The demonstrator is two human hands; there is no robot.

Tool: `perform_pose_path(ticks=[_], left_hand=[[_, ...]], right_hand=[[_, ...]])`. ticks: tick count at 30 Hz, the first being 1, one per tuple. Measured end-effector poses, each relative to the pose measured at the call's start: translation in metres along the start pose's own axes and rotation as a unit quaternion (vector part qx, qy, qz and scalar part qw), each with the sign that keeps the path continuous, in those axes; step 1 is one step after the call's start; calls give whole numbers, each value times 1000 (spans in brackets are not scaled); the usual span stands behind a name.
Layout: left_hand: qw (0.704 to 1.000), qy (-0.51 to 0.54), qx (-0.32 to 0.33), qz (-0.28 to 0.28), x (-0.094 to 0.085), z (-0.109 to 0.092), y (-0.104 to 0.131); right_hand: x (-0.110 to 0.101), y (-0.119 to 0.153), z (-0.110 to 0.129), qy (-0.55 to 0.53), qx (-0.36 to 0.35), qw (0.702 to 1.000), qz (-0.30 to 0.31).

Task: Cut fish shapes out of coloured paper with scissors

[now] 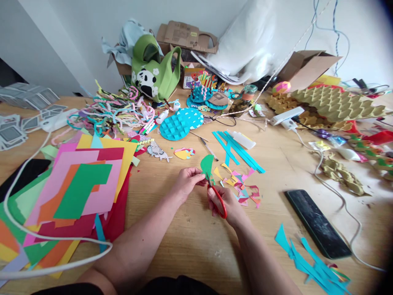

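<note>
Near the middle of the table, my left hand [190, 182] pinches the lower edge of a small green paper piece [207, 165] with a curved outline. My right hand [226, 205] is wrapped round the red handles of a pair of scissors [220, 200]. The scissor blades point up and away, against the bottom of the green piece. Both hands are close together, just above the wooden table [181, 246]. Small paper scraps [242, 186] in yellow, pink, red and blue lie right of the scissors. Beyond the left hand rests a yellow and pink paper cutout [184, 153].
Stacked coloured paper [89, 180] covers the left side, crossed by a white cable [58, 237]. Blue strips [239, 149], a glue bottle [242, 139] and a pen [209, 148] lie beyond the hands. A dark phone [317, 223] and more blue strips [313, 266] are at right.
</note>
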State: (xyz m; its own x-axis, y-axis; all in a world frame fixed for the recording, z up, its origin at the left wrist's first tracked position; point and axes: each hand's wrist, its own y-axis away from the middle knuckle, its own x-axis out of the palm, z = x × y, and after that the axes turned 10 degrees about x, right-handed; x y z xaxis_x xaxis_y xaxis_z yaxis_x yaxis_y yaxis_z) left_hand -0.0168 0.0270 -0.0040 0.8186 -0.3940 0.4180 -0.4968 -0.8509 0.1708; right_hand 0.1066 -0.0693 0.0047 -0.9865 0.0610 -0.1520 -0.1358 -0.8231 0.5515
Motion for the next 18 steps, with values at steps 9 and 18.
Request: perform_pose_path(ticks=[9, 18], left_hand=[[1000, 5, 5, -3, 0, 1, 0], [1000, 19, 1, -12, 1, 1, 0]], right_hand=[[0, 0, -2, -15, -4, 1000, 10], [0, -1, -4, -13, -7, 1000, 5]])
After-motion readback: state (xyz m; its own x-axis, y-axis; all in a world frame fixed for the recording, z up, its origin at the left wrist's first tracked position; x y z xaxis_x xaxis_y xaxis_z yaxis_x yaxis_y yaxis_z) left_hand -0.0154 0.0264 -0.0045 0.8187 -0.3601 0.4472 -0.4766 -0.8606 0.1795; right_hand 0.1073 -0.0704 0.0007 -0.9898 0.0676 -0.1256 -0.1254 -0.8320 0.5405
